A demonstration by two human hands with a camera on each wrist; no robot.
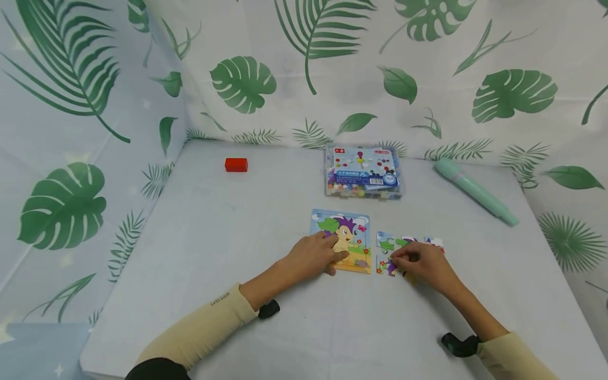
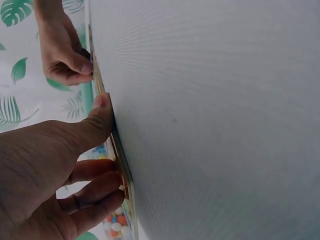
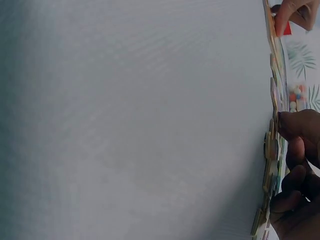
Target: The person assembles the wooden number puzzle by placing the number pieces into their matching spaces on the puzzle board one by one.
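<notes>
A square picture board [image 1: 363,248] with a purple-haired cartoon hedgehog lies on the white table. My left hand [image 1: 313,256] rests on its left side with fingers spread; in the left wrist view the thumb [image 2: 102,112] touches the board's near edge. Right of the board lie several loose jigsaw puzzle pieces [image 1: 385,241], partly covered by my right hand [image 1: 425,265]. Thumb and forefinger of that hand pinch a purple-patterned puzzle piece [image 1: 391,267] at the left of the group. In the right wrist view, piece edges [image 3: 270,145] overlap beneath the fingers.
A clear box of coloured beads [image 1: 363,171] stands behind the board. At the back left sits a red block [image 1: 236,164]. A mint-green tube-shaped object [image 1: 477,192] lies at the back right. Leaf-print cloth [image 1: 285,116] hangs behind the table [image 1: 214,221].
</notes>
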